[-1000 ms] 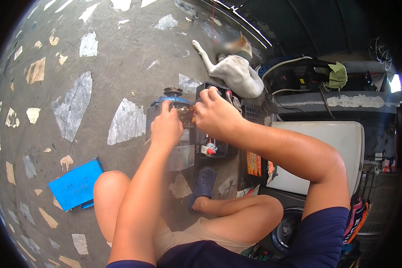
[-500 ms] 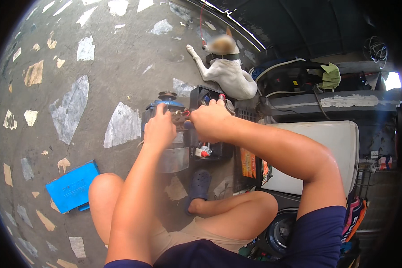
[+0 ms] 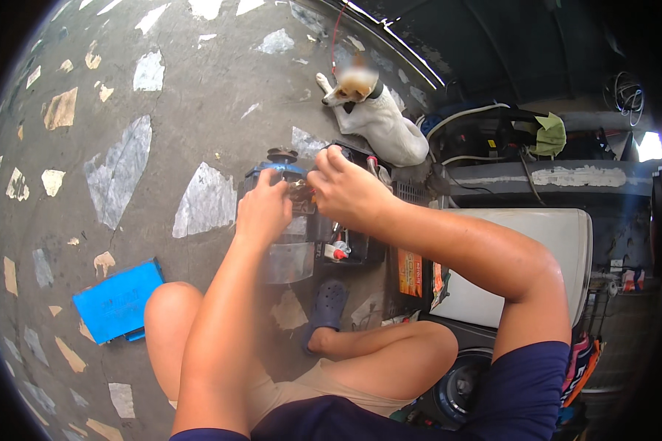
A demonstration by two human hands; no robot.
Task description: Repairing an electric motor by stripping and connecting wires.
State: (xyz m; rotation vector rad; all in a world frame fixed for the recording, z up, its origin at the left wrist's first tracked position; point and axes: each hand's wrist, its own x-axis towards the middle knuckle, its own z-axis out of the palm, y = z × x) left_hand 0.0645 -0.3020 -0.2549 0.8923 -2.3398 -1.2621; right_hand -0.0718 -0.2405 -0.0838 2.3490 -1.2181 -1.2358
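My left hand (image 3: 265,209) has its fingers bent at the top of a blue-topped container (image 3: 290,168), beside a small brownish metal part (image 3: 301,197). Close by on the right, my right hand (image 3: 349,187) is closed, with thumb and fingers curled together near the same part. What either hand grips is mostly hidden behind the fingers. Below them stands a clear plastic bin (image 3: 288,266). A black open box (image 3: 368,253) sits under my right hand, holding a red-tipped item (image 3: 339,253) and other small pieces. A dark round knob-like piece (image 3: 282,155) rests on the blue top.
A white dog (image 3: 386,128) on a red leash lies beyond the black box. A blue case (image 3: 121,301) lies on the patchy concrete floor at left. At right are an orange box (image 3: 410,273) and a white-topped appliance (image 3: 522,242). My clog (image 3: 328,303) is near the bin.
My right hand has tilted upward, its fingers lifting slightly. My left hand has stayed almost in place. The dog has lowered and turned its head.
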